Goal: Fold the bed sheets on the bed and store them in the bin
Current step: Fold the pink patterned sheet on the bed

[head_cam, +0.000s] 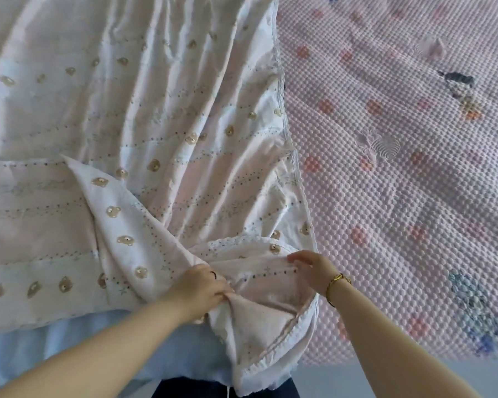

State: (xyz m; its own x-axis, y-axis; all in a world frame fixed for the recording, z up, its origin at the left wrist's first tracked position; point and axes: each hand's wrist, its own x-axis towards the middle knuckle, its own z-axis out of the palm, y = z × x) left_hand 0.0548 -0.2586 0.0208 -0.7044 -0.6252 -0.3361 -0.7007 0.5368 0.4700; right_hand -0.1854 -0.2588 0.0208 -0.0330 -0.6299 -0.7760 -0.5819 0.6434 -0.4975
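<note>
A white bed sheet point(144, 110) printed with small tan bears and dotted lines lies spread and wrinkled over the left half of the bed. Its near right corner is bunched and hangs over the bed's front edge. My left hand point(199, 288) grips a gathered fold of that corner. My right hand point(311, 265) pinches the sheet's scalloped hem just to the right, fingers curled into the cloth. No bin is in view.
A pink bubble-textured bed cover point(400, 173) with coloured embroidered figures lies under the sheet and fills the right side. A pale blue layer point(55, 337) shows along the bed's front edge at the lower left. Grey floor point(443, 374) is at the lower right.
</note>
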